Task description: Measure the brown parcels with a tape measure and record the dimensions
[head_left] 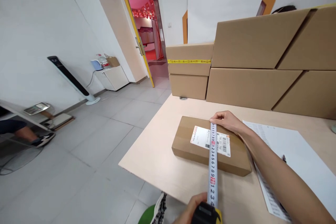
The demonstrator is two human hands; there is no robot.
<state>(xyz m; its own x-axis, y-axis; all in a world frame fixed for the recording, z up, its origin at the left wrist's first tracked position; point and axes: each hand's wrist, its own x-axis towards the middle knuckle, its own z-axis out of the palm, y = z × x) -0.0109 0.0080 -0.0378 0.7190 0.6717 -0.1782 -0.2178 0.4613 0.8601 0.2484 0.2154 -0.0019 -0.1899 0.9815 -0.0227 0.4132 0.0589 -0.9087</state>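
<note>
A flat brown cardboard parcel (189, 141) with a white shipping label (202, 136) lies on the pale wooden table (157, 161). A tape measure blade (212, 168) runs across the parcel from its far edge toward me. My right hand (227, 120) pinches the blade's end against the parcel's far edge. At the bottom edge of the view, my left hand (190, 210) grips the black and yellow tape measure case (207, 214).
Large cardboard boxes (252, 63) are stacked along the table's far side. A white printed sheet (294, 154) with a pen lies right of the parcel. On the left, tiled floor, a tower fan (70, 77), a white cabinet and another person's leg and shoe (39, 140).
</note>
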